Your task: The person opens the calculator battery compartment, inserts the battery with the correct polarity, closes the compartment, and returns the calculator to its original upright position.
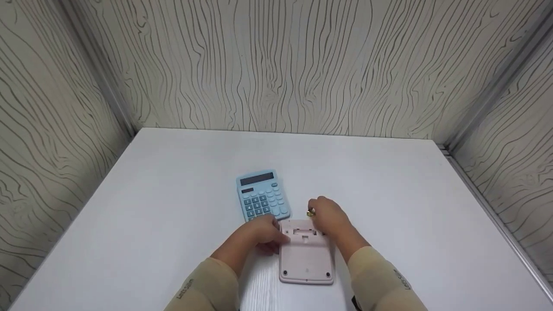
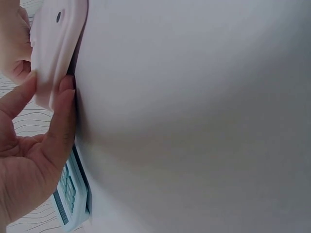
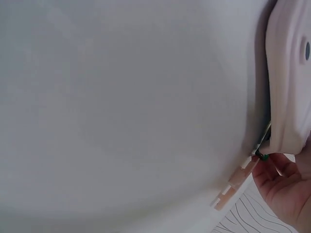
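A pink calculator (image 1: 306, 257) lies face down with the battery compartment (image 1: 305, 232) in its back uncovered. My left hand (image 1: 263, 233) grips its left edge, thumb on top and fingers underneath; the left wrist view shows this pinch on the calculator's edge (image 2: 51, 58). Beside the compartment end, my right hand (image 1: 330, 216) pinches a small battery (image 1: 310, 212) with a gold end. In the right wrist view that hand (image 3: 284, 189) is at the calculator's corner, and its fingers partly hide the battery. A light blue calculator (image 1: 262, 196) lies face up just beyond the left hand.
A thin pinkish notched battery cover (image 3: 233, 184) lies on the table near the right fingertips in the right wrist view. The white table (image 1: 173, 181) reaches back to a wood-patterned wall (image 1: 268, 65), with side panels left and right.
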The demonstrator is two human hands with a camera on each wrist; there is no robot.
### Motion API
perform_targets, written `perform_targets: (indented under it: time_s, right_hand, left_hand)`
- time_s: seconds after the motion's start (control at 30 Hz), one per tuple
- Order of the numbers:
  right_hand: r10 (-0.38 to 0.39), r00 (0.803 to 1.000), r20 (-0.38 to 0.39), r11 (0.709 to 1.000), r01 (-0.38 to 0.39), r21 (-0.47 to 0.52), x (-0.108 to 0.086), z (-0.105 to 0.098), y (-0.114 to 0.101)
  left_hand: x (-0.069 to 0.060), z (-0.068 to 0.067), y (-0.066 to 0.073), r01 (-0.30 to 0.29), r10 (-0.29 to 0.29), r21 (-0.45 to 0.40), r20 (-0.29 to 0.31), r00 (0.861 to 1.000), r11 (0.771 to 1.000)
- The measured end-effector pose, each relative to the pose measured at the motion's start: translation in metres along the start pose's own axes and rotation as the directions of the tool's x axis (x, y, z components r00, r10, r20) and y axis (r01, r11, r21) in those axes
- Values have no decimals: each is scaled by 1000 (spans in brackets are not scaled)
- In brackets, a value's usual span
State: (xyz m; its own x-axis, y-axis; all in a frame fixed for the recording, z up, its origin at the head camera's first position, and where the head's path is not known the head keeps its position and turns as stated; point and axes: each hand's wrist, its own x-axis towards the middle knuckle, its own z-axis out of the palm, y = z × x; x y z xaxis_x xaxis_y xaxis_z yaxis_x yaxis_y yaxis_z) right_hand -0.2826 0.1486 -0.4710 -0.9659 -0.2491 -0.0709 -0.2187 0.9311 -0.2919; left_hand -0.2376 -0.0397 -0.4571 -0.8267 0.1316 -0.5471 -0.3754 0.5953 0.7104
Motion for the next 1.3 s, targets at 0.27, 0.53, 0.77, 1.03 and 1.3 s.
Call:
perform_targets:
  time_s: [0.27, 0.53, 0.77, 1.03, 1.3]
  right_hand:
    - [4, 1000, -25, 994, -1, 106, -4, -10, 0]
    - [-3, 999, -37, 965, 12, 264, -6, -24, 1]
    - [52, 999, -10, 863, -40, 503, -12, -33, 4]
    - [48, 999, 23, 769, -51, 637, -17, -38, 4]
    - [40, 999, 19, 743, -43, 667, -23, -38, 1]
  left_hand:
    - [0, -1, 1, -8, 8, 9, 10, 1000, 1000]
    - [2, -1, -2, -34, 34, 30, 14, 999, 999]
    - [3, 0, 0, -11, 11, 32, 15, 1000, 999]
    - [3, 0, -1, -13, 12, 25, 17, 1000, 1000]
    - [0, 0, 0, -16, 16, 21, 15, 1000, 1000]
